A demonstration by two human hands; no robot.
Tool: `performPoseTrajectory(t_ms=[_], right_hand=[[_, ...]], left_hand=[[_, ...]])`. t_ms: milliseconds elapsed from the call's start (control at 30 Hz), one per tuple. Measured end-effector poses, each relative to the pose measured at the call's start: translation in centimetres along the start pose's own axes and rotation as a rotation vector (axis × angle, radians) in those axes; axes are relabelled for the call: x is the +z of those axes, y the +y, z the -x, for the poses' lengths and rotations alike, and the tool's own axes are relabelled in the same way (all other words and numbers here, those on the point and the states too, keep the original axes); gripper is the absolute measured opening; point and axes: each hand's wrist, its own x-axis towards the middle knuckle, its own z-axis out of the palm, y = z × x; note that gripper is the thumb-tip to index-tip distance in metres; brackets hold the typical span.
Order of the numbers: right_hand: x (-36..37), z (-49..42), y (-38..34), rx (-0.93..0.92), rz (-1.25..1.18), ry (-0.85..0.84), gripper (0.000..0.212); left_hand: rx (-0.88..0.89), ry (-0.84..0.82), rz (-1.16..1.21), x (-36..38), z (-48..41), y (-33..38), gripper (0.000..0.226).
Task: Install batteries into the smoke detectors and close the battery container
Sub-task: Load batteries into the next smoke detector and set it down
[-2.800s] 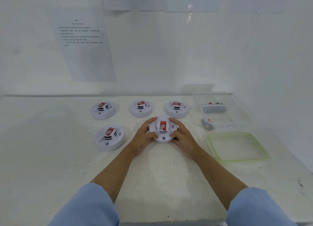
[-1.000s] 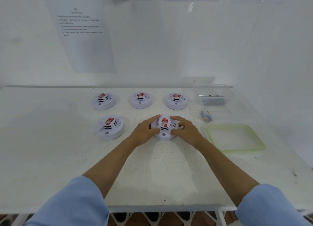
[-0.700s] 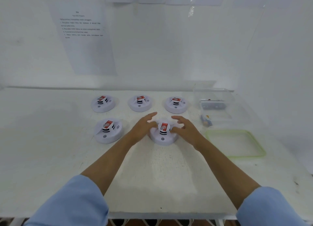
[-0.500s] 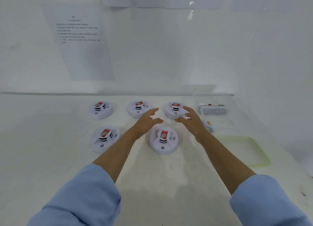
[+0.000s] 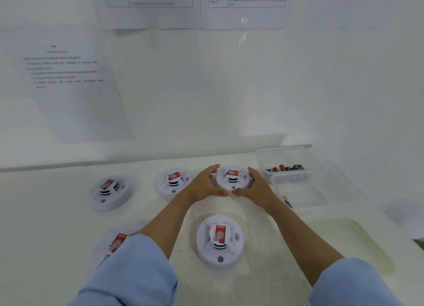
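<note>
Five smoke detectors sit on the white table (image 5: 46, 225). Each is round and white with a red label on its hub, so none has a long axis to line up with. Well out to the left of the fingers are the far-left detector (image 5: 110, 192) in the back row and, nearer the person, the front-left detector (image 5: 115, 242), half hidden by a blue sleeve (image 5: 137, 273). Just left of the left hand (image 5: 203, 187) is the middle detector (image 5: 173, 184).

Between the two hands lies the back-right detector (image 5: 232, 179), which the next move looks aimed at. The left fingers (image 5: 212, 169) curve round its left side. The right hand (image 5: 258, 188) mirrors them with its fingers (image 5: 252, 171) on the right side, and the thumbs nearly meet at its near edge. Both hands are equally close. The fingers are loosely curved, not clenched; whether they already press the rim I cannot tell.

Nearer the person than the thumbs is the fifth detector (image 5: 220, 241). Right of the right fingers stands one clear box (image 5: 291, 178) holding several batteries (image 5: 284, 168), too small to count. One loose battery (image 5: 287, 201) lies beside the right wrist, and one green-rimmed lid (image 5: 344, 243) lies further right, off the box.
</note>
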Motion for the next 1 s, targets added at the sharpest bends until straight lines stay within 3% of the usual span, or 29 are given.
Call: performPoseTrajectory(t_ms=[167,600,1000], right_hand=[[0.0,-0.5,0.2,-0.085,0.002,-0.01,0.056],[-1.5,-0.3,-3.1,-0.121,-0.124,0.035,0.083],[-12.6,1.4,-3.7,-0.241,-0.225,-0.058,0.084]], left_hand=[[0.007,-0.05,-0.058,0.2,-1.6,-0.3,0.098],[0.113,0.082,0.012,-1.9,-0.9,3.0,0.094],[0.13,0.092,-0.12,4.3,-2.1,12.0,0.098]])
